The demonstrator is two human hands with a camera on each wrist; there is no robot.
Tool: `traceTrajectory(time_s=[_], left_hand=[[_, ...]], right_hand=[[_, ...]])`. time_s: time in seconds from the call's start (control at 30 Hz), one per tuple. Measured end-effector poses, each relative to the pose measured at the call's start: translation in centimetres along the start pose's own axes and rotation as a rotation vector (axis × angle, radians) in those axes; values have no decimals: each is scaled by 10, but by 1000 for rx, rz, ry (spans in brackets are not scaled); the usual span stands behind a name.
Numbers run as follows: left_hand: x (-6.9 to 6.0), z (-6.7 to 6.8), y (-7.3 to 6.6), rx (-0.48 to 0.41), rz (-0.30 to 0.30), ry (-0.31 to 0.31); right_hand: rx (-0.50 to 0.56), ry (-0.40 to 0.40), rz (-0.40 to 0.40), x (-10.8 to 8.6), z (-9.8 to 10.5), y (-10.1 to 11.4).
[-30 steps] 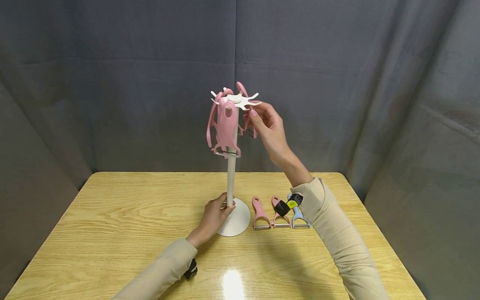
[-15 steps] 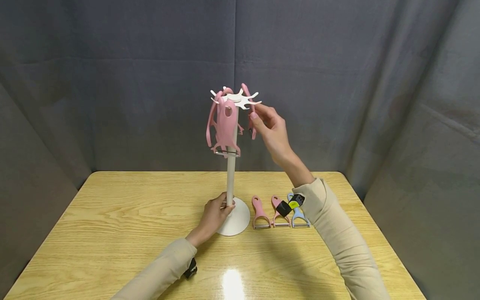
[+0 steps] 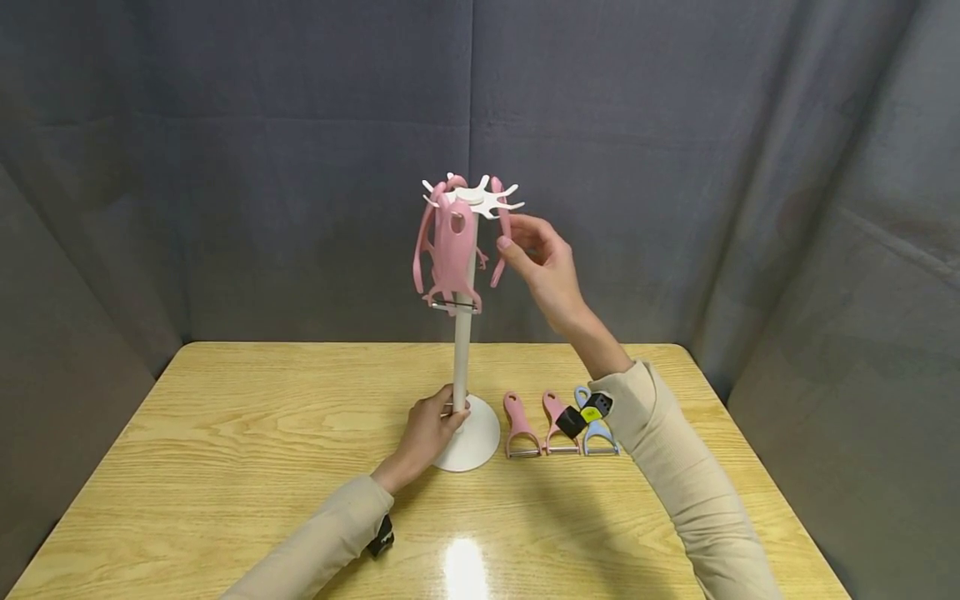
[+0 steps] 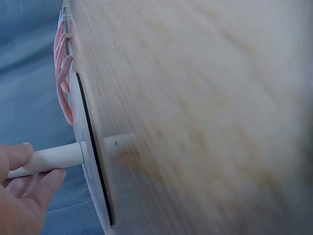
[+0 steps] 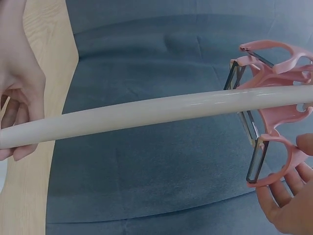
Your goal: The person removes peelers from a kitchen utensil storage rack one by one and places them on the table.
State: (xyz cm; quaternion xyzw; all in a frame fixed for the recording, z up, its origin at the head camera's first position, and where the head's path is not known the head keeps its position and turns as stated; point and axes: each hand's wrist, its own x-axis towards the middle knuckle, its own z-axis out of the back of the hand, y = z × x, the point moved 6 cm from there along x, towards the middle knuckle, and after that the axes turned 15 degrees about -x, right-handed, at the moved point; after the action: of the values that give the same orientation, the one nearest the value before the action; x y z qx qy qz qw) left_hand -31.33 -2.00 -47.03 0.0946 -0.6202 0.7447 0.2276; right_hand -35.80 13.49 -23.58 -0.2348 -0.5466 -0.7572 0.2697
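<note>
- My right hand [image 3: 551, 271] pinches a pink peeler [image 3: 505, 227] between thumb and fingers, its handle upright among the white prongs [image 3: 506, 193] on the right of the stand's top; whether a prong passes through its hole, I cannot tell.
- My left hand [image 3: 430, 429] grips the white stand [image 3: 462, 350] low on its pole, just above the round base [image 3: 476, 437].
- Other pink peelers [image 3: 453, 258] hang from the near and left sides of the top, blades down.
- On the wooden table [image 3: 262, 417], right of the base, two more peelers in pink [image 3: 517, 417] and a blue peeler [image 3: 598, 437] lie in a row, partly behind my black wrist camera [image 3: 572, 422].
- A gray curtain [image 3: 300, 183] hangs behind the table.
</note>
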Motion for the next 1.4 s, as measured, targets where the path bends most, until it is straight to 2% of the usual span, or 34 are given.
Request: traceTrajectory(time_s=[0.3,0.6,0.83,1.0,1.23,1.4], left_hand=[[2,-1,-1,5,18,22],[5,-3,-1,-22,79,48],[5,-2,1,-39,125,54],[5,-1,1,-36,106,38],[6,3,-4,-14,11,-28],[6,4,-6,-8,-17,-20]], right_hand=[[-59,-10,-24,-7,6,-9],[-90,10,-86,-16,8,-24],[-121,29,-125,-30,10,-9],[-149,46,-136,-38,12,-15],[-178,56,-140,-48,17,-29],[-206,54,-159,-55,20,-37]])
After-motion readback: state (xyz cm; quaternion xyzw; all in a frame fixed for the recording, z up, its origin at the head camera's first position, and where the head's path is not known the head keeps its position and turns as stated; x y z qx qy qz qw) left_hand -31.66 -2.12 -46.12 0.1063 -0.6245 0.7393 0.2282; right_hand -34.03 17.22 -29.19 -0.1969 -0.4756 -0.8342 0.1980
